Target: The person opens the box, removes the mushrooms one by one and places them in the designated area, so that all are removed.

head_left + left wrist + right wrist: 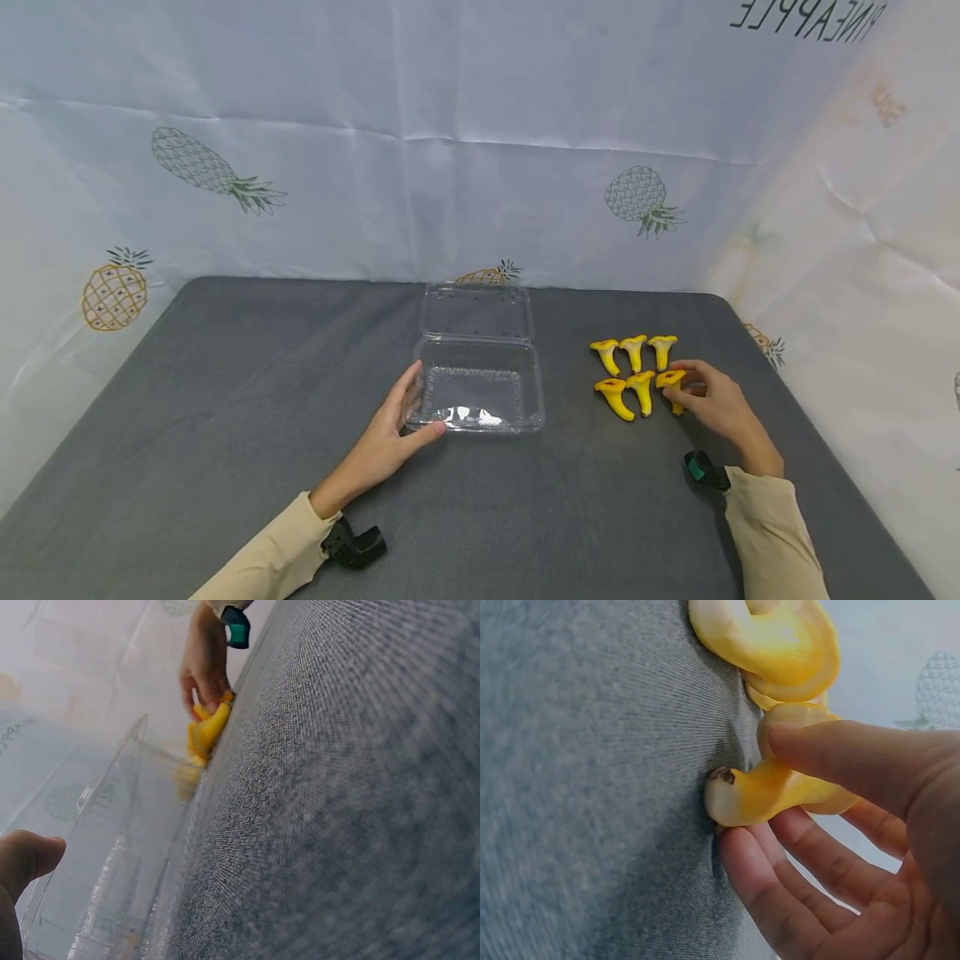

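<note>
A clear plastic clamshell container (476, 423) lies with its lid folded back on the table. My left hand (386, 433) holds its near left corner, the thumb (34, 859) at the rim and the fingers along the left side. Several yellow chanterelle mushrooms (617, 400) lie in two rows right of the container. My right hand (716, 404) pinches the nearer row's rightmost chanterelle (761, 793) between thumb and fingers. That mushroom's dark-tipped stem end is close to the cloth; whether it touches is unclear. Another chanterelle (780, 645) lies beside it.
The table (247, 400) is covered in dark grey cloth. A white sheet (465, 100) printed with pineapples hangs behind it and along the sides. The container's lid (477, 312) lies toward the back edge. Each wrist bears a black camera mount (352, 546).
</note>
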### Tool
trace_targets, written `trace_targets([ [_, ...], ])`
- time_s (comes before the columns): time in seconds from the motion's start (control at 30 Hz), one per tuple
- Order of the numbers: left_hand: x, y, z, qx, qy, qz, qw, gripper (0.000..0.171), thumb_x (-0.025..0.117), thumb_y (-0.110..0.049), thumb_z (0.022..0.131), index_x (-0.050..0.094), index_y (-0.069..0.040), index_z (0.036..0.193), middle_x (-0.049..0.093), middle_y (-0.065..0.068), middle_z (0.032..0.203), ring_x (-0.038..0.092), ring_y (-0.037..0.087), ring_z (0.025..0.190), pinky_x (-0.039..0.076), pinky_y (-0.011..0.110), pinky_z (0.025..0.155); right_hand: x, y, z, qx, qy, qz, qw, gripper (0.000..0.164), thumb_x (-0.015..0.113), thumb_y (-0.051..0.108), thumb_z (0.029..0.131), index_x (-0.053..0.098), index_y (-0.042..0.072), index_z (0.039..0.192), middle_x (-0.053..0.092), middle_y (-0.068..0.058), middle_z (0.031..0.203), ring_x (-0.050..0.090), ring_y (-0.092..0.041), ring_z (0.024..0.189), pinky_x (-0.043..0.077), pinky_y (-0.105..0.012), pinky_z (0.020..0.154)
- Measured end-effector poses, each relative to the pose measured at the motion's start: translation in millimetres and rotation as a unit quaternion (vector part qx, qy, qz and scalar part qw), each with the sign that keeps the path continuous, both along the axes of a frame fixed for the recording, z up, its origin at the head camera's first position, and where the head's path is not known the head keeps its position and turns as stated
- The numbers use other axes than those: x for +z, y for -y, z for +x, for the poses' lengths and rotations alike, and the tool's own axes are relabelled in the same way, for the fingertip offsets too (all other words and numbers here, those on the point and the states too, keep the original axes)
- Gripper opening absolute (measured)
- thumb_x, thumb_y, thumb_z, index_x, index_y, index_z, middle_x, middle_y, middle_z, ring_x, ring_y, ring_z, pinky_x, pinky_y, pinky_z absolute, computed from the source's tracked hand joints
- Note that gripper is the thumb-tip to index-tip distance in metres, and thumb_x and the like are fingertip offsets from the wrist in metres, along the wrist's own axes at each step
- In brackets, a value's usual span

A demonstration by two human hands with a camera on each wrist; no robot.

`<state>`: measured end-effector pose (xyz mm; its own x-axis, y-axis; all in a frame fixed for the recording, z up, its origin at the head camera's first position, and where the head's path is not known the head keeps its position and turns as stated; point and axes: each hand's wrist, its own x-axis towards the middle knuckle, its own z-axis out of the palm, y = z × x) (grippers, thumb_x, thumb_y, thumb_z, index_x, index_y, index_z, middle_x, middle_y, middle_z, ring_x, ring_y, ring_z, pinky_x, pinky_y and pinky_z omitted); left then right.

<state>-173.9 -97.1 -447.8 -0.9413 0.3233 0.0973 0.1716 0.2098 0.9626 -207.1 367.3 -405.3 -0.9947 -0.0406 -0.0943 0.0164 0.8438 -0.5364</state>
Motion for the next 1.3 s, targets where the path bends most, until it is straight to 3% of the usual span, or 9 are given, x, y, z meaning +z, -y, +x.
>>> trace_targets([
  [0.3,0.7,0.0,0.5,0.001,0.0,-0.002,1.0,0.093,0.07,-0.025,0.094,0.007,-0.013,0.16,0.005,0.012,0.168,0.015,0.038,0.153,0.021,0.056,0.123,-1.8,3.8,-1.9,-0.026,0.001,0.004,1.0,0.06,0.061,0.033,0.099,0.043,-0.006,0.141,0.054,-0.036,0.127,0.059,-0.051,0.113,0.058,-0.052,0.081],
  [0.8,1.1,-0.7,1.7,0.004,-0.004,-0.005,1.0,0.092,0.07,-0.023,0.093,0.008,-0.012,0.16,0.006,0.013,0.168,0.016,0.039,0.153,0.022,0.056,0.122,-1.6,2.4,-2.0,-0.034,0.014,-0.003,0.999,0.066,0.065,0.034,0.096,0.041,-0.008,0.141,0.057,-0.032,0.121,0.059,-0.051,0.111,0.059,-0.049,0.078],
  [1.3,1.5,-0.4,1.9,0.003,0.001,-0.006,1.0,0.092,0.069,-0.024,0.094,0.007,-0.014,0.161,0.005,0.012,0.168,0.015,0.038,0.153,0.021,0.057,0.122,-4.7,4.6,-3.3,-0.046,-0.001,0.009,0.999,0.063,0.065,0.03,0.096,0.042,-0.01,0.139,0.058,-0.033,0.118,0.061,-0.052,0.108,0.059,-0.049,0.075],
])
